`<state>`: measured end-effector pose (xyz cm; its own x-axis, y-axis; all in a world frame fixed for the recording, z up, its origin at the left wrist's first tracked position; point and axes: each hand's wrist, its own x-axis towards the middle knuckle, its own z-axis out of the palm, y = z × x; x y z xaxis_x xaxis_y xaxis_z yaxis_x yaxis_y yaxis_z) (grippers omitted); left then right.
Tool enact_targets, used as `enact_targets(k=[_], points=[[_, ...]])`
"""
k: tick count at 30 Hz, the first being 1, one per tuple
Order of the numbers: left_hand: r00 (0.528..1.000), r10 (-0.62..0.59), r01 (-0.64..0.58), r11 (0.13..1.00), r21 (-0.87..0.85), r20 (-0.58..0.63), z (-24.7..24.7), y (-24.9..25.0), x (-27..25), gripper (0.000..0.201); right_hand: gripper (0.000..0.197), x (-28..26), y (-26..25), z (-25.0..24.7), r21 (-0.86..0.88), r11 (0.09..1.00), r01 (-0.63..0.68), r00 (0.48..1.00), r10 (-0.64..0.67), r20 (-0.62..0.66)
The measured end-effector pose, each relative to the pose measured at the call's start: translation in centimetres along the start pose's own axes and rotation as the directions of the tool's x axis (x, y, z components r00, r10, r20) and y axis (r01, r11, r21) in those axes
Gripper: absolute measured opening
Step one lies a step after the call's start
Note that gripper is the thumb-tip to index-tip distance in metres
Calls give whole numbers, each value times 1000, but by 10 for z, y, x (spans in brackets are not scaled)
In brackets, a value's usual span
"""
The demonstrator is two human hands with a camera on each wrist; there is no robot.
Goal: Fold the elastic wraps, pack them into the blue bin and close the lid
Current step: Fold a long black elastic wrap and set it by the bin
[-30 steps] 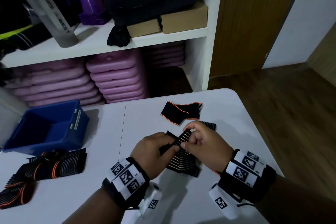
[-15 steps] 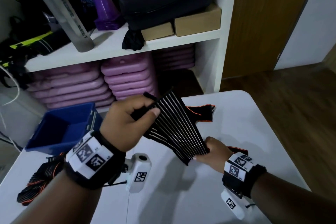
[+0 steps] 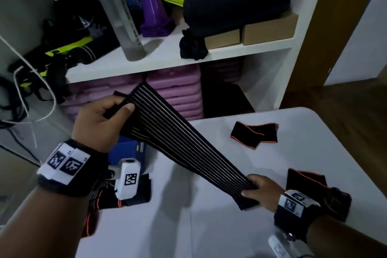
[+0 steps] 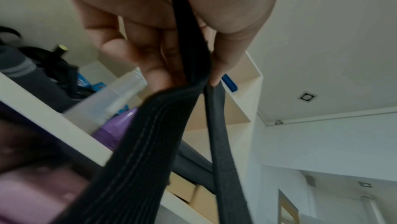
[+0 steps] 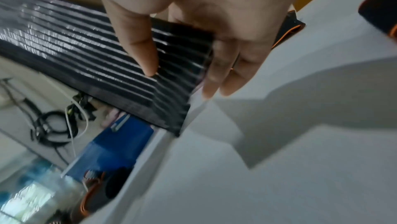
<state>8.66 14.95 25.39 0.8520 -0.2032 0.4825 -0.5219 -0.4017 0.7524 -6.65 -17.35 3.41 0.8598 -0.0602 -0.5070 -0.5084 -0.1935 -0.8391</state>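
A black elastic wrap with thin pale stripes is stretched taut in the air over the white table. My left hand pinches its upper end, raised in front of the shelf. My right hand grips its lower end just above the table. The blue bin sits at the table's left, mostly hidden behind my left wrist. Other wraps lie loose: one with orange edges at the back and a striped heap at the left.
Another orange-edged black wrap lies behind my right wrist. A white shelf unit behind the table holds a clear bottle, a purple cone, a dark pouch, cardboard boxes and pink stacked blocks. Cables hang at the left.
Both hands lifted the striped wrap off the table and drew it out long. My left hand rose up and left with one end; my right hand moved down and right.
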Motion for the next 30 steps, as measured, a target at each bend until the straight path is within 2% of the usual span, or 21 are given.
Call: enact_targets(k=[5, 7, 10, 12, 14, 15, 16, 18, 20, 22, 24, 26, 28, 30], points=[[993, -110, 111, 994, -22, 35, -31, -55, 1, 34, 12, -4, -16, 22, 96, 993, 63, 986, -48, -157], [986, -136, 135, 991, 16, 100, -32, -71, -5, 33, 18, -6, -23, 32, 163, 984, 70, 976, -33, -215], [954, -189, 180, 982, 56, 235, -30, -96, -16, 33, 33, -15, -38, 54, 334, 938, 95, 977, -24, -211], [925, -204, 183, 979, 93, 320, -31, -106, -22, 27, 36, -27, -54, 72, 416, 890, 187, 959, -74, -272], [914, -179, 147, 983, 113, 365, -33, -107, -30, 24, 22, -41, -76, 88, 447, 840, 309, 909, -122, -400], [913, -151, 115, 986, 117, 380, -33, -106, -33, 25, 16, -48, -86, 96, 491, 797, 351, 899, -141, -415], [912, -120, 82, 990, 112, 393, -33, -101, -37, 25, 19, -55, -96, 103, 556, 746, 366, 911, -166, -378], [907, -63, 45, 998, 53, 416, -35, -88, -43, 18, 30, -68, -116, 116, 637, 701, 321, 946, -266, -183], [888, -20, 35, 999, -23, 459, -39, -73, -48, 23, 47, -74, -133, 126, 575, 775, 261, 947, -322, 5], [858, 32, 7, 997, -75, 513, -43, -59, -52, 31, 55, -76, -148, 134, 446, 858, 254, 936, -334, 109], [823, 90, -28, 993, -118, 560, -49, -48, -56, 37, 55, -76, -164, 142, 379, 896, 231, 925, -323, 198], [794, 124, -50, 989, -140, 594, -56, -44, -57, 48, 50, -77, -179, 151, 301, 921, 249, 919, -322, 226], [775, 145, -85, 988, -126, 616, -63, -42, -58, 59, 29, -79, -192, 160, 194, 930, 312, 927, -342, 153], [769, 171, -128, 985, -115, 615, -68, -40, -60, 56, 11, -81, -203, 168, 112, 934, 339, 932, -350, 98]])
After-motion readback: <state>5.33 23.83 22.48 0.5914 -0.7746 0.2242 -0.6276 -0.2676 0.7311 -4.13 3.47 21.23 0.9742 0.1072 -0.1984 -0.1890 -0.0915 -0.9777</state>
